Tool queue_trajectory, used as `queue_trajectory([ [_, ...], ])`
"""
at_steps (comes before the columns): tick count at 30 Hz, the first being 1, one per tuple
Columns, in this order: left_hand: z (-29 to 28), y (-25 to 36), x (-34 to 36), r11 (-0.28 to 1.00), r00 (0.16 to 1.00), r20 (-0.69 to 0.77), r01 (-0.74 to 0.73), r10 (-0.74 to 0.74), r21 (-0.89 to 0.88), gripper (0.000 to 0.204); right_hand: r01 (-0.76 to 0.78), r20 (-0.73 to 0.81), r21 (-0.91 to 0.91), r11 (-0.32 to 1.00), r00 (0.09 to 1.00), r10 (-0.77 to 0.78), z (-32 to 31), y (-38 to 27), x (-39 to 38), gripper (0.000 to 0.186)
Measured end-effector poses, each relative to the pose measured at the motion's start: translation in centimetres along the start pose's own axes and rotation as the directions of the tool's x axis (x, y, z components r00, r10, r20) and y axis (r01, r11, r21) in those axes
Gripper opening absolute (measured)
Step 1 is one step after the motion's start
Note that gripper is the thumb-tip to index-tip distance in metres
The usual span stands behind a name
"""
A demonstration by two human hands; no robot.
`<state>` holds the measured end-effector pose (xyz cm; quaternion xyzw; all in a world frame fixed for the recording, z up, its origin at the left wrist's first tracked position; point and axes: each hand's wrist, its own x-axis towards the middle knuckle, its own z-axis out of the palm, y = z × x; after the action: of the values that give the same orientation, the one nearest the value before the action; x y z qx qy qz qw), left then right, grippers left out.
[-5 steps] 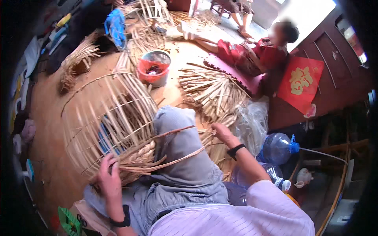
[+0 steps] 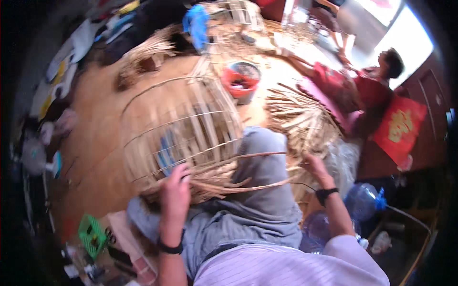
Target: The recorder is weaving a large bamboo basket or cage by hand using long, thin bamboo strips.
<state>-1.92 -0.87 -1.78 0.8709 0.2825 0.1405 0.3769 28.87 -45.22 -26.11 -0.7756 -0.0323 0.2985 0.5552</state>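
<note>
A half-woven basket [image 2: 183, 128] with upright straw-coloured stakes and thin cross rings lies tilted against my left leg. Its thicker braided edge [image 2: 214, 174] faces me. My left hand [image 2: 175, 190] is closed at the near left end of that edge, and motion blurs its fingers. Loose strands run from there across my grey trousers [image 2: 260, 205]. One long strand [image 2: 257, 187] reaches toward my right hand [image 2: 316, 169], whose fingers are pinched at its far end, beside the spread straw bundle. Blur hides exactly how the strand sits between the fingers.
A straw bundle [image 2: 298, 112] fans out beyond my right knee. A red-lined bucket [image 2: 241, 81] stands past the basket. Plastic jugs [image 2: 360, 200] and a clear bag [image 2: 341, 162] lie at right. A green basket [image 2: 92, 236] is at lower left. A person in red [image 2: 367, 88] sits far right.
The whole scene has shifted rightward in the picture as my head turned left. Both hands stay by the basket and strand with little change. The seated person's head has tilted up.
</note>
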Motion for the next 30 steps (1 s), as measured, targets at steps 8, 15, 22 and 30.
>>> queue_trajectory([
  [8,0.3,0.6,0.5,0.990,0.997,-0.017,-0.076,0.079,0.122,0.029,0.412,-0.044,-0.358,0.838,0.889,-0.456,7.2,-17.1,-8.6,0.016],
  [15,0.3,0.4,0.6,0.993,0.997,-0.021,-0.068,0.070,0.097,0.021,0.460,0.395,-0.156,0.874,0.840,-0.371,17.5,-26.9,-14.0,0.039],
  [22,0.3,1.1,0.7,0.989,0.997,-0.025,-0.072,0.075,0.130,0.017,0.722,0.501,-0.313,0.617,0.677,-0.539,24.0,-27.4,-12.6,0.037],
  [30,0.4,1.5,0.3,0.979,0.989,-0.032,-0.139,0.145,0.149,0.014,0.787,0.533,-0.271,0.554,0.602,-0.594,25.4,-27.6,-12.0,0.037],
])
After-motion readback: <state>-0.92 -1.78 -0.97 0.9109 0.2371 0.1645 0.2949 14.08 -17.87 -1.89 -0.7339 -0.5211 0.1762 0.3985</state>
